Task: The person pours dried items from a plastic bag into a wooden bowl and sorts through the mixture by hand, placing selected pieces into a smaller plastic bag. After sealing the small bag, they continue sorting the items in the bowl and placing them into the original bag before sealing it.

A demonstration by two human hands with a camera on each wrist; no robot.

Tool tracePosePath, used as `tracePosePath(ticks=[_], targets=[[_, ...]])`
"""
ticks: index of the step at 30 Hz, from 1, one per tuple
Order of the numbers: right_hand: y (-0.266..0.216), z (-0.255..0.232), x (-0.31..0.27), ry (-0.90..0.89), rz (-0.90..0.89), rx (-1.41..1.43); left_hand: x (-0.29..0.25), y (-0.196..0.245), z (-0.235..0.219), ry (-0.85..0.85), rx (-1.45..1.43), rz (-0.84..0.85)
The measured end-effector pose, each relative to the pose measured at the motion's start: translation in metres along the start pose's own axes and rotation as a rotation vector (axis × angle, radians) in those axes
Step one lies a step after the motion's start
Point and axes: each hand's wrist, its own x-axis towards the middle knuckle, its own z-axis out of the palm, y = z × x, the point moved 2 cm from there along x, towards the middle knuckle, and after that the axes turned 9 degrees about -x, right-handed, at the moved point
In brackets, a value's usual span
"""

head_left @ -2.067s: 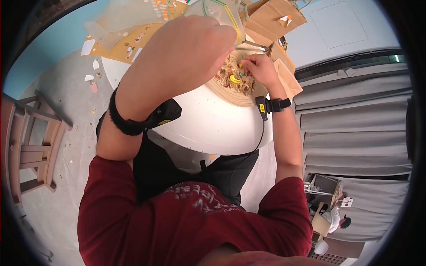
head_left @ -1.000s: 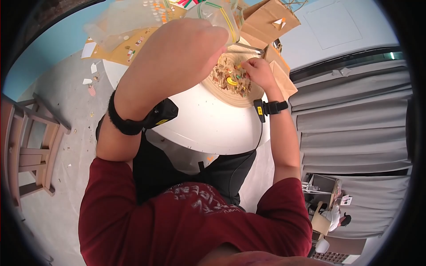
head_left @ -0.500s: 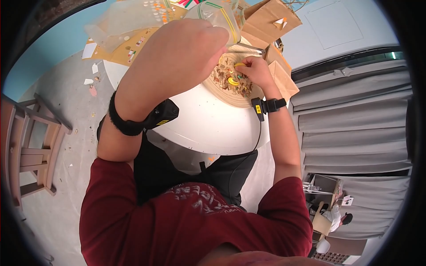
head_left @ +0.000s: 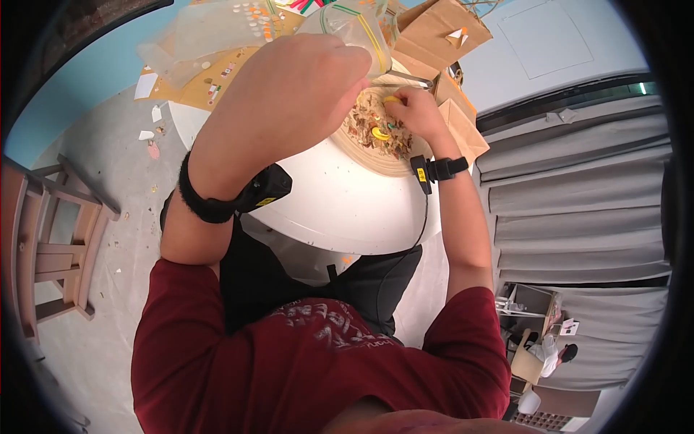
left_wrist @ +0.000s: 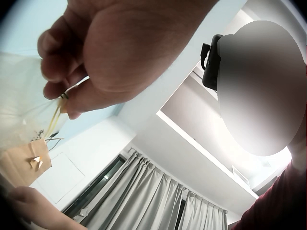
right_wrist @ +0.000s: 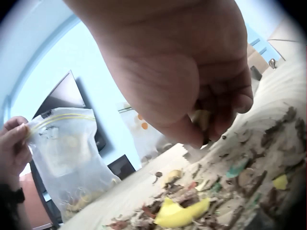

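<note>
My left hand (head_left: 303,90) is raised over the left side of the table and pinches the top edge of a clear zip bag (right_wrist: 67,153). Some yellowish bits lie in the bottom of the bag. Over a round wooden plate (head_left: 365,160), my right hand (head_left: 418,116) pinches a small yellow piece (head_left: 392,99) between thumb and fingers. In the right wrist view the fingers mostly hide that piece, close above the litter. Brown shreds and coloured scraps (right_wrist: 235,191) cover the plate, among them a curved yellow piece (right_wrist: 184,213).
Metal tongs (head_left: 412,78) lie at the plate's far side. Brown paper bags (head_left: 437,32) stand behind and to the right. A tan sheet (head_left: 189,90) with small bits lies at the far left of the white table (head_left: 340,206). A wooden chair (head_left: 65,246) stands left.
My right hand has shifted slightly over the plate, and a yellow piece now shows more clearly at its fingertips. The left hand keeps its hold on the bag, nearly still.
</note>
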Motion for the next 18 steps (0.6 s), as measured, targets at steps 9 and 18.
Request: tracePosePath(ticks=[9,18], targets=[[-0.111,-0.096,-0.013,0.46,-0.151,0.672,0.002,0.003,0.002,-0.013,-0.009,-0.012],[-0.126,-0.097,-0.014,0.493,-0.125,0.707,0.001,0.003,-0.002,0.004,0.0,-0.009]])
